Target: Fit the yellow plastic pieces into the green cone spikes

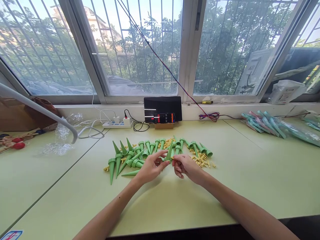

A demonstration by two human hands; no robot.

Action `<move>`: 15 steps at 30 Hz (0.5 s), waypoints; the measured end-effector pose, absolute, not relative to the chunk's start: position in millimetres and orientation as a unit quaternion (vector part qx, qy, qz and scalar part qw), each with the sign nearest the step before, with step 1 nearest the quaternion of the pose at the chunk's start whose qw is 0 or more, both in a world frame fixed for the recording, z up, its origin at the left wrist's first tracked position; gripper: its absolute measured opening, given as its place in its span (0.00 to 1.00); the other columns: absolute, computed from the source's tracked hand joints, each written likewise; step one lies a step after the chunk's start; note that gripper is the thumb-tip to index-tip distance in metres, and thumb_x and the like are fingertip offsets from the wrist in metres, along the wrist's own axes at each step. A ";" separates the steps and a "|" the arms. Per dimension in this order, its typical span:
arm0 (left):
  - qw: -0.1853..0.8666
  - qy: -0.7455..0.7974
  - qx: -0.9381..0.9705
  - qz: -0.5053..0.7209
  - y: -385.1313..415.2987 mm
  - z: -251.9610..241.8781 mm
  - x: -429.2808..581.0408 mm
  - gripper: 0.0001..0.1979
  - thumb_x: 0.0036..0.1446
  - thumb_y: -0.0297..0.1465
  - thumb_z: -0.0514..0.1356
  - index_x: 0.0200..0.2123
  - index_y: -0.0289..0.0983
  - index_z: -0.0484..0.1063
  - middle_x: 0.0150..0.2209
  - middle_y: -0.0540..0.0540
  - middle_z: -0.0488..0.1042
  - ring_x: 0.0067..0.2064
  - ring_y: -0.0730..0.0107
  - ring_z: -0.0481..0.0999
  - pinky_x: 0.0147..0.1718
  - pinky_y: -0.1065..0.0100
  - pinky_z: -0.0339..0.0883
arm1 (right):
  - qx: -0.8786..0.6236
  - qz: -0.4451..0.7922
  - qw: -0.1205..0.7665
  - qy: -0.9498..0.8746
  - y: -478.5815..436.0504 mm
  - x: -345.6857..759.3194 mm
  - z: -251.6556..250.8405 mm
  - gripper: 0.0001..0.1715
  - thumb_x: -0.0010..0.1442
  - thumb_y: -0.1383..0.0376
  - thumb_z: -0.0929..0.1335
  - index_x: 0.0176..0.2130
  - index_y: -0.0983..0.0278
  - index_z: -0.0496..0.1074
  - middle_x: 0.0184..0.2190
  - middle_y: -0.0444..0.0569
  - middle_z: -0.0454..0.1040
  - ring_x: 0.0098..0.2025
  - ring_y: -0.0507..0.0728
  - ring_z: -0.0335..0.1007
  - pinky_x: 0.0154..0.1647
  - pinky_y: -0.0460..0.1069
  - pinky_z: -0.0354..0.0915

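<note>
The left hand (152, 166) had its thumb and fingers clamped on a green spike (169, 151), tip up, above the near side of the pile; the right hand (187, 167) pinched a yellow peg (172, 158) between thumb and forefinger, against or just beside the spike's lower end, its other fingers curled; whether the two parts were joined, I could not tell.

Loose spikes (118, 163) lay spread across the table (212, 206) beyond and left of the hands, with loose pegs (202, 162) heaped among them and to the right; these lay straight on the tabletop.

At the right, a clear bag (302, 134) held flat teal things, with teal and pink strips (265, 123) beside it; on the sill, a clear wrapper (286, 91) enclosed something white; at the far left stood a cardboard box (12, 116), its contents hidden, with crumpled clear plastic (63, 130) to its right; a phone (164, 118) leaned before a dark screen (162, 104), above a small brown box (163, 126).
</note>
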State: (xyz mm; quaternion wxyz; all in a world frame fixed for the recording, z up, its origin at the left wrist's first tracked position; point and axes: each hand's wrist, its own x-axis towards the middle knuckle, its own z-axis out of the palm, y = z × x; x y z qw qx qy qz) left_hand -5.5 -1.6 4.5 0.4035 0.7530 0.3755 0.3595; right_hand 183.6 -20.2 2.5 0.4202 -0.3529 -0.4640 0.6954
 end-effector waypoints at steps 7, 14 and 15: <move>0.395 0.380 0.756 0.357 -1.9 4.6 -5.5 0.23 0.58 0.41 0.60 0.53 0.35 0.69 0.40 0.45 0.69 0.23 0.80 0.64 0.20 0.73 0.64 | -0.350 0.661 0.433 -0.502 -20.6 187.3 -1.6 0.20 0.59 0.55 0.68 0.23 0.66 0.68 0.13 0.37 0.56 0.13 0.47 0.55 0.14 0.44 0.50; 0.398 0.387 0.752 0.355 -1.8 6.5 -6.6 0.26 0.58 0.42 0.61 0.55 0.34 0.69 0.38 0.45 0.70 0.24 0.79 0.65 0.20 0.73 0.64 | -0.374 0.583 0.432 -0.577 -22.3 187.8 1.8 0.22 0.62 0.54 0.65 0.25 0.65 0.69 0.14 0.38 0.59 0.14 0.47 0.54 0.16 0.45 0.51; 0.400 0.387 0.751 0.355 -1.8 6.8 -6.6 0.26 0.58 0.43 0.61 0.55 0.33 0.69 0.38 0.45 0.70 0.24 0.79 0.65 0.20 0.73 0.63 | -0.378 0.569 0.429 -0.591 -22.8 188.0 2.1 0.22 0.63 0.54 0.65 0.25 0.65 0.69 0.14 0.38 0.59 0.14 0.47 0.54 0.16 0.45 0.51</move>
